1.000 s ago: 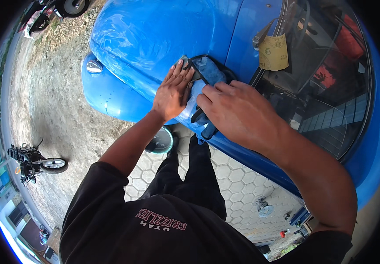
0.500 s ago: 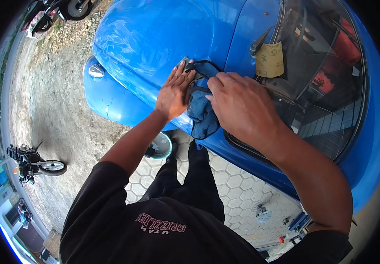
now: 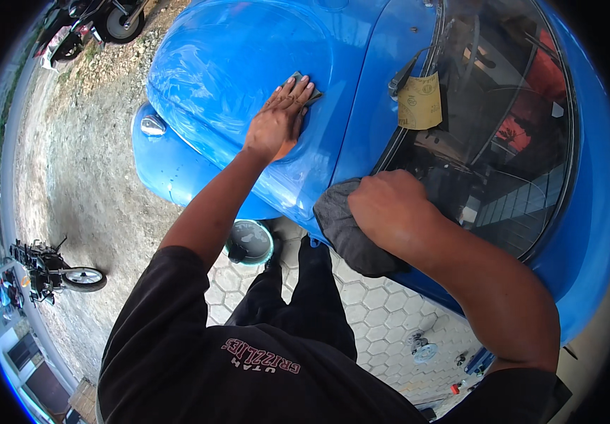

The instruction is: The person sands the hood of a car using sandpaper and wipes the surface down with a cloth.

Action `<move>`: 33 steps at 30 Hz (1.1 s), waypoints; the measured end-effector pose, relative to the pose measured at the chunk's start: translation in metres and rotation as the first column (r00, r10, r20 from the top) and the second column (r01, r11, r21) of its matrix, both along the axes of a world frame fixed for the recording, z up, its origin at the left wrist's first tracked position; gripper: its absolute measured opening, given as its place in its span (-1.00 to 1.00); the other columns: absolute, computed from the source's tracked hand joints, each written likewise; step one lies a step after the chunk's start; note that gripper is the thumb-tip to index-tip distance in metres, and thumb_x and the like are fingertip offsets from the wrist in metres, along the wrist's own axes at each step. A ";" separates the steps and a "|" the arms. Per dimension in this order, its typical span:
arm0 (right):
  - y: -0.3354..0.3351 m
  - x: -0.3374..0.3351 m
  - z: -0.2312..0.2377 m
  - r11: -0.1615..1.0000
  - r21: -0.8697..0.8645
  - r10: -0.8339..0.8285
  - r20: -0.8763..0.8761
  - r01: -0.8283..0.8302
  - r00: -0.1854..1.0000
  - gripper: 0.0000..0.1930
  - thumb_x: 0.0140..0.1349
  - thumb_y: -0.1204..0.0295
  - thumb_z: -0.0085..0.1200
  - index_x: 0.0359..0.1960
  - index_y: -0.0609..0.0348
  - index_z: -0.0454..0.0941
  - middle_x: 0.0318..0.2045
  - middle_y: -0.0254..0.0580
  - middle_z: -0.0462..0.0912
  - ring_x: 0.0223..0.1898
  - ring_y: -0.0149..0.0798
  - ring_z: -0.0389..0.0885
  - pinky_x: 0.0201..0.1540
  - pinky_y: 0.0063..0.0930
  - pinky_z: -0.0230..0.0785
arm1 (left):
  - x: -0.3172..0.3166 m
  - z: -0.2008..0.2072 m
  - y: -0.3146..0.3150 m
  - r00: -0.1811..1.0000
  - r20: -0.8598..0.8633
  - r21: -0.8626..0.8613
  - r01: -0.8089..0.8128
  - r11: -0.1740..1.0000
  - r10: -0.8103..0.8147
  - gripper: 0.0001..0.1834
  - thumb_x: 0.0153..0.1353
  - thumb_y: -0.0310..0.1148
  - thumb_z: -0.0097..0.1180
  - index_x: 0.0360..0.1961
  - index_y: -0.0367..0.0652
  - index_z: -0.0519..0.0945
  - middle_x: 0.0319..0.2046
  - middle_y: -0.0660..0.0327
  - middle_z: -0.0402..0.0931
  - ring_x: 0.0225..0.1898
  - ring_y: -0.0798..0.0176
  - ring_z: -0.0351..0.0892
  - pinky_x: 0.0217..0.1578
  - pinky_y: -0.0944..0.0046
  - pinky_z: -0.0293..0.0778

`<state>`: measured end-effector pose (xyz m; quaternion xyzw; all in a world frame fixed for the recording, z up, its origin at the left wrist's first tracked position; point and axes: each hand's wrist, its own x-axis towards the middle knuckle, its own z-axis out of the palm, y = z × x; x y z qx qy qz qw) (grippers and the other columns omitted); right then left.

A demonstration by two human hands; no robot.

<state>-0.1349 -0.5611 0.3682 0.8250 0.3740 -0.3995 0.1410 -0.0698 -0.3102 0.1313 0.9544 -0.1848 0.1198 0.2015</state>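
My left hand [image 3: 277, 121] lies on the blue car's front lid [image 3: 241, 71], its fingers stretched out over a small grey piece of sandpaper [image 3: 314, 97]. The sheet's edges stick out past the fingertips and beside the fingers; the rest is hidden under the hand. My right hand [image 3: 393, 208] is closed in a fist round a dark grey cloth [image 3: 347, 225], near the lower corner of the windshield. The cloth hangs down over the car's side edge. Pale smears mark the blue paint to the left of my left hand.
A tan sheet of sandpaper [image 3: 419, 102] lies on the windshield [image 3: 489, 148] by the wiper. A bucket [image 3: 250, 242] of greyish water stands by my feet on hexagonal paving [image 3: 376, 304]. Motorcycles [image 3: 57, 271] are parked on the gravel at left; small tools lie at lower right.
My right hand has drawn the cloth away from my left hand, down and right; its grey side shows now instead of blue. My left hand has shifted slightly up the lid with the sandpaper.
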 end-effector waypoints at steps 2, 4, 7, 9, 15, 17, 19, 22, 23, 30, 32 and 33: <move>-0.002 -0.009 -0.017 1.000 0.007 0.028 0.020 -0.028 0.999 -0.59 0.42 0.16 0.51 0.03 0.30 0.90 -0.13 -0.08 0.95 0.01 0.05 0.97 0.19 -0.05 0.80 | 0.005 0.003 -0.002 0.998 0.005 0.011 -0.055 0.998 0.055 -0.30 0.80 -0.32 0.04 0.88 0.00 0.36 0.87 0.11 0.30 0.89 -0.04 0.19 0.89 -0.07 0.12; -0.021 -0.011 -0.027 0.879 0.390 0.107 0.399 -0.274 0.911 -0.67 0.35 0.27 0.48 -0.04 0.29 0.92 -0.16 -0.08 0.94 -0.02 0.08 0.97 0.24 -0.06 0.79 | 0.000 0.007 -0.013 0.995 0.014 0.008 -0.103 0.995 0.103 -0.30 0.80 -0.32 0.04 0.88 -0.04 0.36 0.87 0.09 0.29 0.89 -0.07 0.19 0.89 -0.09 0.12; -0.019 -0.007 -0.022 0.835 0.530 0.009 0.258 -0.149 0.966 -0.82 0.35 0.40 0.40 -0.15 0.08 1.01 -0.05 -0.04 1.01 -0.01 -0.01 1.01 0.09 -0.05 0.82 | -0.061 0.015 -0.014 0.997 -0.072 -0.076 0.030 0.997 -0.036 -0.29 0.79 -0.34 0.04 0.88 -0.13 0.35 0.87 -0.01 0.28 0.89 -0.19 0.19 0.88 -0.17 0.12; -0.006 0.000 -0.001 0.892 0.451 -0.002 0.086 -0.037 0.996 -0.79 0.33 0.36 0.42 -0.12 0.19 0.96 -0.11 0.00 0.97 -0.02 0.06 0.98 0.14 -0.04 0.79 | -0.110 0.015 0.002 0.982 -0.153 -0.076 0.102 0.992 -0.112 -0.28 0.78 -0.36 0.05 0.88 -0.16 0.34 0.87 -0.05 0.27 0.88 -0.23 0.20 0.86 -0.25 0.14; 0.014 0.002 0.008 0.956 0.287 -0.022 -0.133 0.060 0.991 -0.57 0.29 0.20 0.59 -0.02 0.34 0.85 -0.13 0.12 0.94 0.02 0.10 0.97 0.21 0.00 0.74 | -0.067 0.018 0.004 0.994 -0.092 -0.056 0.054 0.997 -0.059 -0.29 0.79 -0.35 0.05 0.87 -0.14 0.36 0.87 -0.03 0.28 0.88 -0.21 0.20 0.87 -0.24 0.13; 0.015 0.000 0.009 0.942 0.336 0.007 -0.088 0.023 0.996 -0.53 0.28 0.16 0.63 0.00 0.33 0.84 -0.10 0.13 0.95 0.04 0.07 0.98 0.25 0.02 0.72 | -0.044 0.018 -0.007 0.998 -0.058 -0.045 0.022 0.999 -0.024 -0.30 0.79 -0.35 0.05 0.87 -0.12 0.37 0.87 -0.02 0.29 0.89 -0.20 0.20 0.87 -0.22 0.12; 0.009 0.005 0.007 0.946 0.325 -0.011 0.064 -0.010 0.998 -0.44 0.24 0.07 0.69 0.03 0.30 0.83 -0.04 0.08 0.94 0.12 0.03 0.96 0.32 0.03 0.67 | -0.036 0.013 -0.023 0.996 -0.025 -0.086 -0.084 0.993 0.082 -0.30 0.78 -0.35 0.05 0.87 -0.10 0.38 0.86 -0.01 0.30 0.89 -0.18 0.19 0.88 -0.20 0.10; -0.016 -0.012 -0.010 0.851 0.495 -0.045 0.401 -0.176 0.915 -0.88 0.35 0.39 0.42 -0.18 0.09 0.94 -0.16 -0.13 0.95 -0.01 -0.07 0.96 0.08 -0.12 0.66 | -0.088 0.017 -0.014 0.993 -0.111 -0.101 0.025 0.995 -0.037 -0.30 0.79 -0.35 0.05 0.87 -0.12 0.37 0.86 -0.02 0.30 0.89 -0.18 0.19 0.87 -0.21 0.12; -0.016 -0.010 -0.009 0.853 0.493 -0.049 0.399 -0.169 0.915 -0.88 0.35 0.39 0.42 -0.18 0.09 0.94 -0.16 -0.13 0.95 -0.01 -0.07 0.96 0.08 -0.12 0.66 | -0.108 0.012 -0.003 0.988 -0.140 -0.106 0.046 0.993 -0.060 -0.30 0.79 -0.35 0.05 0.87 -0.13 0.37 0.86 -0.02 0.31 0.89 -0.18 0.19 0.87 -0.23 0.13; 0.000 -0.006 0.003 0.913 0.367 0.108 0.206 -0.179 0.973 -0.77 0.52 0.43 0.23 0.04 0.24 0.87 0.07 -0.08 0.88 0.20 -0.05 0.86 0.36 -0.02 0.63 | -0.055 0.016 -0.009 1.000 -0.025 -0.077 -0.004 0.997 0.002 -0.33 0.80 -0.32 0.04 0.84 -0.14 0.41 0.83 0.01 0.36 0.89 -0.16 0.18 0.87 -0.21 0.12; -0.004 -0.005 0.003 0.898 0.403 0.090 0.231 -0.179 0.969 -0.78 0.53 0.43 0.26 0.04 0.25 0.86 0.08 -0.07 0.88 0.20 -0.04 0.86 0.35 -0.02 0.63 | -0.030 0.015 -0.026 0.999 -0.014 -0.107 -0.037 0.994 0.035 -0.33 0.80 -0.32 0.04 0.84 -0.14 0.42 0.83 0.02 0.36 0.89 -0.16 0.18 0.87 -0.20 0.12; -0.008 -0.001 0.001 0.893 0.400 0.105 0.259 -0.205 0.960 -0.77 0.53 0.43 0.27 0.08 0.26 0.84 0.09 -0.04 0.87 0.17 -0.03 0.88 0.32 -0.02 0.65 | -0.026 0.014 -0.032 0.998 0.006 -0.136 -0.067 0.988 0.068 -0.34 0.80 -0.32 0.04 0.83 -0.13 0.43 0.83 0.02 0.36 0.89 -0.15 0.18 0.88 -0.19 0.12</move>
